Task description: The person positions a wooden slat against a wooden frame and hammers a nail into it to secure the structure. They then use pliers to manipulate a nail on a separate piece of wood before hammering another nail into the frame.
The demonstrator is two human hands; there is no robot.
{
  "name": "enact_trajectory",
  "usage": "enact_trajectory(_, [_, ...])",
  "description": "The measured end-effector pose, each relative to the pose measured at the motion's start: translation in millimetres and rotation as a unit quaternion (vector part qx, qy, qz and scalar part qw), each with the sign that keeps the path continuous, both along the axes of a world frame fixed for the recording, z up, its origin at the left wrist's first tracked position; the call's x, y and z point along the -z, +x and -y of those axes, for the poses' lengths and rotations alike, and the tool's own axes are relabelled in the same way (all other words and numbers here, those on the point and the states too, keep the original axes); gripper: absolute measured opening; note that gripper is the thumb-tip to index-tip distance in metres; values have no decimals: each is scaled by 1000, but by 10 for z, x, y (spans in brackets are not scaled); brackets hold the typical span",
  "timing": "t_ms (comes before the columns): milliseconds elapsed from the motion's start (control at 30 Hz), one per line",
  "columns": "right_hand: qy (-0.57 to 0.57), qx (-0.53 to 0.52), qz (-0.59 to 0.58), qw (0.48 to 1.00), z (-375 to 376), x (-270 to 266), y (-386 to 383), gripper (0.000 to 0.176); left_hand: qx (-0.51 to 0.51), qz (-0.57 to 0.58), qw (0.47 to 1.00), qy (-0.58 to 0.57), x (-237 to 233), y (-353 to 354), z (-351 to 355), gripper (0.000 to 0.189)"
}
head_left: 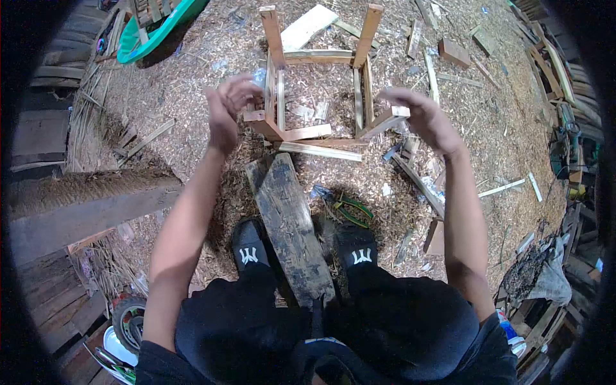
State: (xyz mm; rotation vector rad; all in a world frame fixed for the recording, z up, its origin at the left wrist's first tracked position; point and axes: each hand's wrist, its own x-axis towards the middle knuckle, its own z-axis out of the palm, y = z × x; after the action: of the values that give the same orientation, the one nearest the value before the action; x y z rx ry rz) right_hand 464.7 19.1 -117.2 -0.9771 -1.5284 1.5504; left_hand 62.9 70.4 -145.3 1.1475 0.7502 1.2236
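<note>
Sawdust (186, 83) and offcuts (454, 52) over ground (507, 135); right hand (423, 119) grips wooden frame (317, 56) leg; left hand (224, 109) half-open beside it.

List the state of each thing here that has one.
wooden frame: legs up, no seat board
left hand: open, blurred, beside a frame leg
right hand: grip on a leg end
pliers: lying on the ground, unheld
dark plank: flat between the feet

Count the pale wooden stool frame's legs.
4 pale wooden legs: far left leg, far right leg, near left leg by the left hand, near right leg under the right hand.
</note>
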Motion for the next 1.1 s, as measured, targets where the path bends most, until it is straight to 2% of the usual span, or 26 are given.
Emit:
enact_trajectory(33, [-1,49,-28,998,-131,51,94,90,-35,-99,994,-13,6,-80,-200,69])
enact_trajectory(67, [-2,49,-27,998,-271,32,89,90,-70,-195,978,-25,-16,-86,-381,68])
enact_trajectory(100, [10,110,87,990,-425,0,88,92,-71,-194,978,-26,-15,-41,-539,68])
enact_trajectory(133, [24,168,200,965,-593,-13,63,94,-99,-302,948,5,-40,43,-686,68])
enact_trajectory(167, [24,166,200,965,-781,60,14,94,-126,-406,905,35,-35,123,-833,69])
enact_trajectory(233, [85,267,242,929,-1128,282,-146,86,-143,-422,892,77,112,272,-1161,70])
enact_trajectory(267, [82,267,241,930,-1250,327,-256,86,-158,-436,878,119,145,354,-1240,70])
enact_trajectory(300, [114,279,277,913,-1367,369,-371,77,-157,-437,878,119,175,420,-1307,70])
enact_trajectory(333, [145,290,312,893,-1459,405,-448,69,-143,-449,877,94,147,506,-1360,64])
enact_trajectory(400, [135,291,321,891,-1597,470,-531,63,-131,-460,876,68,73,660,-1395,59])
enact_trajectory(467, [157,319,315,880,-1704,583,-543,51,-191,-401,896,16,51,758,-1370,49])
enact_trajectory(567, [133,334,288,887,-1702,650,-504,47,-230,-441,867,35,115,768,-1399,45])
enact_trajectory(700, [106,352,304,879,-1654,594,-509,45,-216,-448,867,24,202,742,-1441,50])
enact_trajectory(767, [105,350,317,875,-1687,626,-490,44,-251,-411,876,34,287,738,-1493,42])
enact_trajectory(867, [124,361,303,873,-1667,663,-478,43,-268,-432,861,33,335,721,-1506,42])
enact_trajectory(1000, [116,360,277,883,-1747,760,-444,43,-275,-412,868,24,336,741,-1511,41])
enact_trajectory(1067, [65,359,279,889,-1778,779,-445,54,-279,-423,862,11,323,755,-1526,38])
enact_trajectory(1100, [67,359,279,888,-1751,785,-417,54,-279,-422,862,12,320,754,-1502,38])
